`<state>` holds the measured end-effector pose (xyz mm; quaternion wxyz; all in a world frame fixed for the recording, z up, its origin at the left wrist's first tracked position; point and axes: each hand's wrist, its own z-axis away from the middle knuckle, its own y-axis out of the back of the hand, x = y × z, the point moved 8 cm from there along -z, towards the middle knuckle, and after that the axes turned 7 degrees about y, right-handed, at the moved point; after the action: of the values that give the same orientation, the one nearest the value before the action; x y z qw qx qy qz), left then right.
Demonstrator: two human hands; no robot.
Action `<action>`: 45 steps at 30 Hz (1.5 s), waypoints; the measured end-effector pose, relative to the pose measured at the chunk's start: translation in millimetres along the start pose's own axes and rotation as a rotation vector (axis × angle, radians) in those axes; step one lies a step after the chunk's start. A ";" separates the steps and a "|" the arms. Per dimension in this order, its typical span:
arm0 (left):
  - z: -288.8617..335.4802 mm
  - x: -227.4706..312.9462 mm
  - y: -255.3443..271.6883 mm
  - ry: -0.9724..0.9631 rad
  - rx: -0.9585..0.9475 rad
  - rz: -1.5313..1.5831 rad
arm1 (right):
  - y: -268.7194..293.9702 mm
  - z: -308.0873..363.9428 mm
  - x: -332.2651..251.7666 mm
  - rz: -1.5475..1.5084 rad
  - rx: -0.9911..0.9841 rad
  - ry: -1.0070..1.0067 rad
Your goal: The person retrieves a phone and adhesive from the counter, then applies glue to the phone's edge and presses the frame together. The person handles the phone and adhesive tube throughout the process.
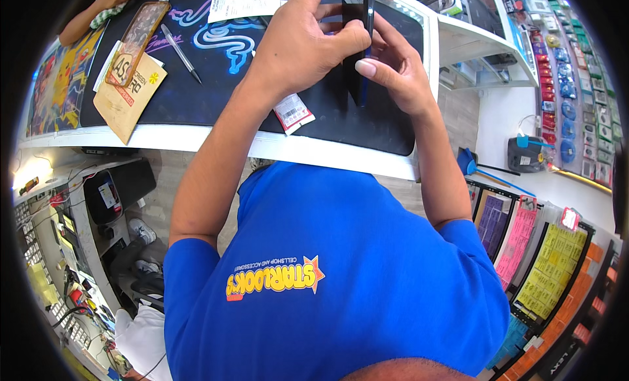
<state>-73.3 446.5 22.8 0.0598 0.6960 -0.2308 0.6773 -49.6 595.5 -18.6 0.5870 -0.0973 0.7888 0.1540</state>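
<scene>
A dark smartphone (354,73) is held upright over the desk, tilted so that it shows nearly edge-on. My left hand (295,47) is closed on it from the left, its thumb lying against the phone's face. From the other side my right hand (401,70) grips the phone's edge, the thumb in front and the fingers partly hidden behind. Below my left wrist lies a small white and red packet (293,113) with a printed label. A white printed sheet (246,2) is on the mat beyond my left hand.
The black mat (203,106) covers a white-edged desk. On its left lie a pen (181,53), a brown paper envelope (134,109) and a clear brownish phone case (139,37). Another person's arm (88,20) rests at the far left. A white display case (481,47) stands right.
</scene>
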 end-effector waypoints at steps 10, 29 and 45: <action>1.4 2.1 0.5 -0.038 -0.022 0.021 | -4.4 -2.7 -2.6 0.002 -0.012 -0.033; 26.9 16.3 -33.3 -0.550 -0.088 -0.640 | 11.9 15.8 -11.7 -0.058 0.012 0.110; 33.4 21.8 -26.6 -0.591 0.047 -0.662 | 8.7 14.1 -29.4 -0.016 -0.035 0.202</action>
<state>-32.6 451.6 47.5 0.1891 0.8972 0.0130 0.3988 -31.3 607.8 6.9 0.5041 -0.1287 0.8403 0.1526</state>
